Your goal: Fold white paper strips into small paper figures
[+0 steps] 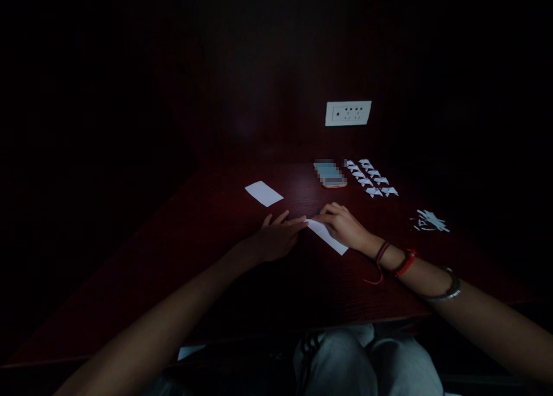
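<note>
A small white sheet of paper [329, 237] lies on the dark red table [207, 258] in front of me, partly folded into a long strip. My left hand [276, 238] rests flat beside it, fingers stretched out, the fingertips touching the paper's left tip. My right hand [343, 223] lies on top of the paper with fingers curled and pressed down on its upper edge. Red and black bracelets and a metal bangle sit on my right wrist.
A second white sheet [264, 193] lies farther back left. A phone [330, 174] lies behind my right hand, next to two rows of several small folded white paper pieces [371, 178]. Paper scraps [430, 221] lie at the right. A white wall socket [348, 113] sits above.
</note>
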Motion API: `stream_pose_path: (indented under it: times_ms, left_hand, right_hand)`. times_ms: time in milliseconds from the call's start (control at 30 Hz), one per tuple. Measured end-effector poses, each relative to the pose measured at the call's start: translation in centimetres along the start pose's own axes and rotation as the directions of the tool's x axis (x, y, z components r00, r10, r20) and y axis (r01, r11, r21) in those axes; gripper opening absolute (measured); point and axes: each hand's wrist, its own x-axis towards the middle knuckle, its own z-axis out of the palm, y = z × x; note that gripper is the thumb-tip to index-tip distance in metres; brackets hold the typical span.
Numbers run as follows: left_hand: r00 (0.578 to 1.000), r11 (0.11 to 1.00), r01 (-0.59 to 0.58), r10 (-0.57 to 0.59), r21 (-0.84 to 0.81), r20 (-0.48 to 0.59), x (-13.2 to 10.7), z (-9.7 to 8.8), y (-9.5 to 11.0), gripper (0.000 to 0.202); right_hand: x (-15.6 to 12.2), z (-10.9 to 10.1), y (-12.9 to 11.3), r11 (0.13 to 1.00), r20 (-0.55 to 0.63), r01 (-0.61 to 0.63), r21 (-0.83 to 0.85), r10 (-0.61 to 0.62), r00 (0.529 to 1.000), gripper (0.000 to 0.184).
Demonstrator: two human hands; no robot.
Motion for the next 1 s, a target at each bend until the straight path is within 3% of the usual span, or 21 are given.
stream_pose_path:
  times_ms: [300,533,767,1000]
  left_hand:
    - [1.000,1.000,-0.014,0.014,-0.006,-0.024,-0.2,-0.2,0.2,0.045]
    - [1.000,1.000,-0.010,0.010,0.020,-0.023,-0.3,-0.3,0.4,0.047]
    - [0.999,0.999,-0.014,0.016,0.044,-0.034,-0.3,0.0,0.1,0.047]
    - [0.999,0.998,-0.011,0.013,0.059,-0.029,-0.3,0.1,0.1,0.046]
  right_hand:
    - [0.0,-0.2,-0.3,1.000,0.021,0.015,-0.027,-0.014,1.000,0.035]
    - [0.2,-0.7,-0.9,0.986,0.076,0.045,-0.163,-0.033,0.997,0.036]
    - [0.2,-1.5,-1.0,0.950,0.078,0.054,-0.307,-0.032,0.996,0.024]
    - [-0.4,-2.2,-0.4,0.882,0.122,0.144,-0.449,-0.099,0.988,0.020]
